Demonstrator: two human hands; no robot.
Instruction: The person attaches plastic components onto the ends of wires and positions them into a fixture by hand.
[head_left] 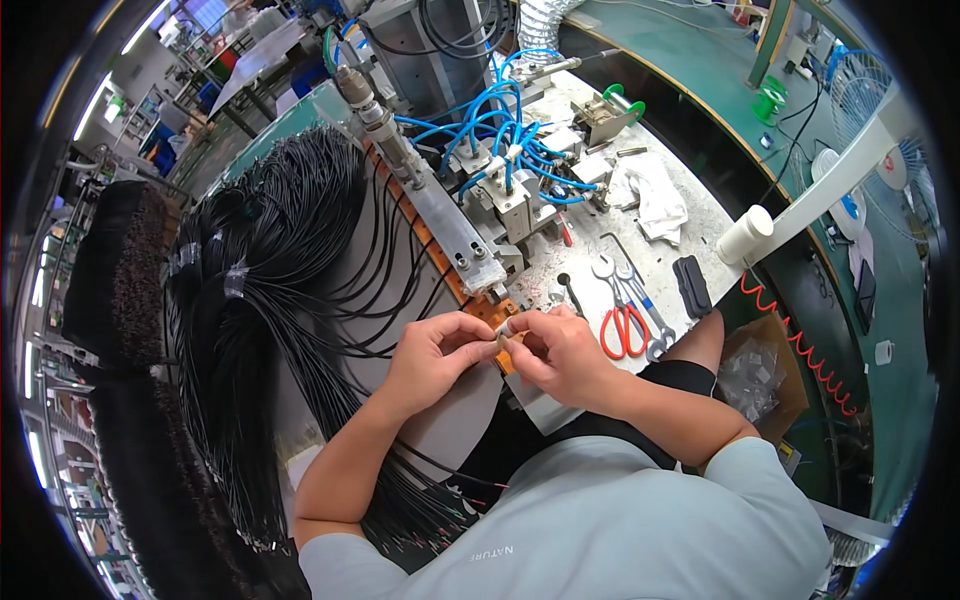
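My left hand [437, 352] and my right hand [560, 352] meet at the middle of the bench, fingertips pinched together on a small pale piece [506, 333]; it is too small to identify. They work just over the near end of a long orange strip [487, 310] that runs along a metal machine bar [452, 222]. A big bundle of thin black wires [262, 300] fans out to the left of my left hand, its ends passing under my left forearm.
Red-handled scissors [624, 330] and two wrenches [632, 290] lie right of my right hand, beside a black block [692, 286]. Blue air hoses [510, 125] and a white rag [660, 205] sit behind. A white tube [800, 205] crosses the right edge.
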